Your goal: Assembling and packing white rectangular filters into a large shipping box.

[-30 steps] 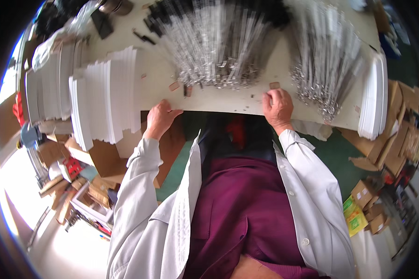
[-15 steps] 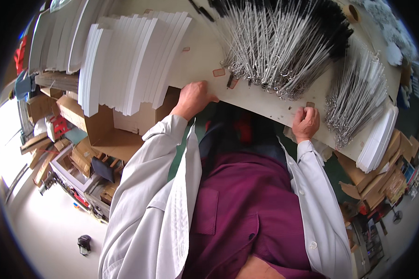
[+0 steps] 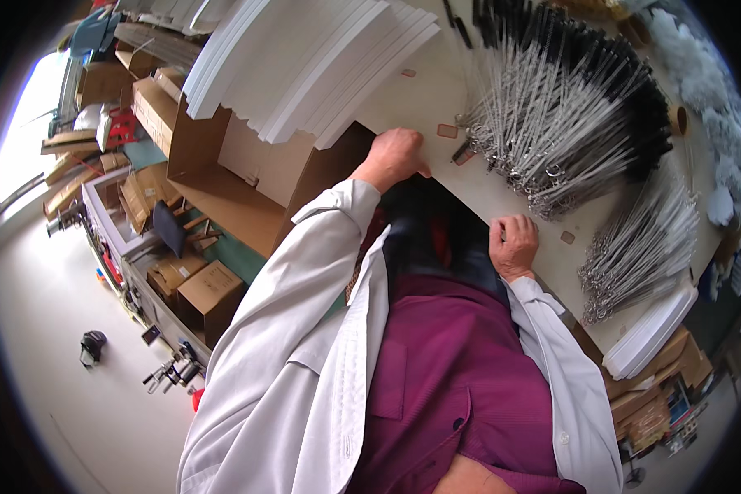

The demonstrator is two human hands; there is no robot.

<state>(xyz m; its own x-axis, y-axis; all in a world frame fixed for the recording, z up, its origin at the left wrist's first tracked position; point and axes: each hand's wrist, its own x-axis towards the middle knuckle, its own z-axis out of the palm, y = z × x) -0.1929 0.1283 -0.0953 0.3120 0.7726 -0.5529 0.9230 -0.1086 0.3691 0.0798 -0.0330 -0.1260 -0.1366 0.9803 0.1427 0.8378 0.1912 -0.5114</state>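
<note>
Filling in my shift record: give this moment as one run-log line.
left hand: at table edge | right hand: at table edge | black-tipped, ring-ended wire brushes: piled on table

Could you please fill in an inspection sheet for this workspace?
Surface: pale table, its near edge slanting across the view.
Job's things: black-ended wire brushes fanned out; a bundle of thin wire-like pieces to their right; white stack on the left.
Clutter: small tag and dark piece near the brushes.
Hands: left hand and right hand at the table's edge, fingers bent, no held item visible.
Cables: nothing seen for certain.
Surroundings: open cardboard box at left; white fluffy-looking material at far right.
</note>
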